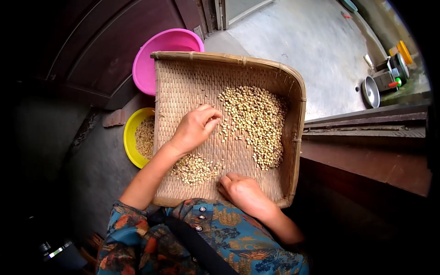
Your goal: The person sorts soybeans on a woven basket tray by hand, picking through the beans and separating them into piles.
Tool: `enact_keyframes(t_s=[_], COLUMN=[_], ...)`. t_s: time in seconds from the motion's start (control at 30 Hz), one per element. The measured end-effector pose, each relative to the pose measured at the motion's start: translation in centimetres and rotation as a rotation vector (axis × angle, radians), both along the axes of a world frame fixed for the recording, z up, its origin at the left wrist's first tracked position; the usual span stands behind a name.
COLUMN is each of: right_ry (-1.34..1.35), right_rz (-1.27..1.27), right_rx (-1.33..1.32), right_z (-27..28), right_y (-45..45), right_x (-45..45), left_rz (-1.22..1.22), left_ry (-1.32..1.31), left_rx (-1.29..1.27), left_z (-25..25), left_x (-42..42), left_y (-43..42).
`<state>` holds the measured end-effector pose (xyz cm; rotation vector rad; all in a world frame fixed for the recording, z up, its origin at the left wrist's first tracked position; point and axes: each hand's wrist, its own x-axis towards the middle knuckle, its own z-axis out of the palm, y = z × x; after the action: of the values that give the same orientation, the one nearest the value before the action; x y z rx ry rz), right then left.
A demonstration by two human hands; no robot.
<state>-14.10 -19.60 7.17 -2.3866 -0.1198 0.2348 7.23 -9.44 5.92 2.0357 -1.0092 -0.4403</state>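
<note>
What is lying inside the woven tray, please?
The woven tray holds a large pile of bean-like pieces at right and a smaller pile at lower left. The weave beneath both piles, left hand and right hand is covered.

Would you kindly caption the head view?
Left hand and right hand over a brown woven tray with two piles of pale seeds.

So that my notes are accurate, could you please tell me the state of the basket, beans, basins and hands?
Woven basket: holding two bean groups
Larger bean group: loosely spread, some beans scattered
Smaller bean group: loose, nearer the person
Yellow basin: partly hidden, holding small brownish pieces
Pink basin: partly hidden, contents unclear
Left hand: fingers bent, grip unclear
Right hand: fingers curled, grip hidden
</note>
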Motion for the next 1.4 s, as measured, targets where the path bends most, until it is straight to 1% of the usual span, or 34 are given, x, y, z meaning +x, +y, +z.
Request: enact_keyframes(t_s=[0.03,0.17,0.3,0.4,0.5,0.6,0.8,0.9,1.0,1.1,1.2,1.3,1.4], right_ry=[-0.016,-0.069,-0.094,-0.102,-0.113,-0.132,-0.162,-0.157,-0.170,-0.171,-0.163,-0.148,-0.144], right_rz=[0.002,0.029,0.005,-0.008,-0.020,-0.018,-0.025,-0.034,-0.042,-0.049,-0.045,-0.050,-0.044], right_rx=[-0.019,-0.123,-0.097,-0.071,-0.057,-0.068,-0.082,-0.074,-0.072,-0.091,-0.108,-0.121,-0.122], right_z=[-0.3,-0.4,-0.7,-0.9,-0.7,-0.7,-0.8,-0.9,-1.0,-1.1,-1.1,-0.8,-1.0], right_y=[0.1,0.2,0.1,0.1,-0.1,-0.2,-0.2,-0.1,0.0,0.2,0.2,0.2,0.3], right_x=[0.0,0.1,0.0,-0.1,-0.2,-0.2,-0.2,-0.3,-0.2,-0.1,-0.2,-0.2,-0.1], left_rz=[-0.018,-0.070,-0.116,-0.105,-0.087,-0.091,-0.090,-0.149,-0.111,-0.099,-0.119,-0.196,-0.229], left_ry=[-0.067,-0.183,-0.177,-0.115,-0.082,-0.113,-0.184,-0.130,0.052,-0.122,-0.225,-0.206,-0.160], left_rx=[-0.017,0.080,0.146,0.138,0.214,0.350,0.431,0.482,0.338,0.110,0.186,0.257,0.365], left_z=[-0.7,-3.0,-2.8,-2.4,-2.1,-1.6,-1.0,-0.2,0.5,0.1,-1.6,-1.5,-0.2], left_x=[-0.3,-0.7,-0.7,-0.7,-0.6,-0.9,-2.8,-3.2,-3.1,-3.0,-2.4,-2.3,-2.3], left_y=[-0.5,-2.3,-2.5,-2.0,-1.6,-0.7,1.4,2.0,1.4,-0.5,-1.0,0.1,1.3])
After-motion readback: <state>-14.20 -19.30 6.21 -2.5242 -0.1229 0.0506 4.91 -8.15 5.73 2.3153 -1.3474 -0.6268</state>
